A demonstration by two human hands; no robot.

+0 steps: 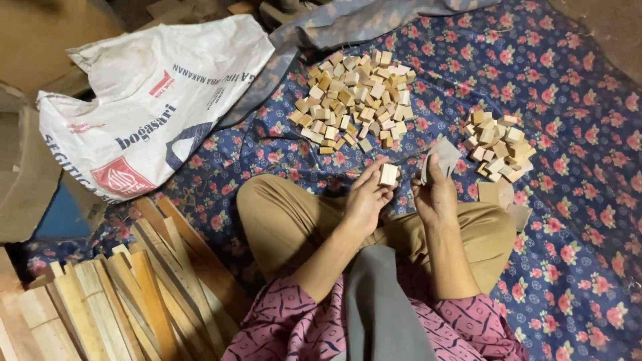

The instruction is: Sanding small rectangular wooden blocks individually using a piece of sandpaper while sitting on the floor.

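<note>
A dark blue cloth (575, 200) printed with red and pink flowers covers the floor, rumpled along its far edge, where bare brown ground shows at the far right and far left corners. The person sits cross-legged on it in tan trousers, knees spread. The left hand (366, 200) has its fingers curled round a small pale wooden block (388, 174), pinched between thumb and fingertips just above the left knee. The right hand (435, 194), close beside it but not touching, grips a grey sheet of sandpaper (441, 158) that stands up from the closed fingers. Beyond the hands lies a large heap of blocks (354, 100), loose and jumbled on the cloth; a smaller heap of blocks (498, 144) lies to the right, well apart from the first. Near the right knee rest a few flat brown scraps (498, 194), perhaps more abrasive paper. On the left a white woven sack (154, 100) with red and blue printing lies slumped at the cloth's edge, beside a piece of brown cardboard (23, 174). In the near left corner is a stack of long wooden slats (120, 301), fanned out side by side.
</note>
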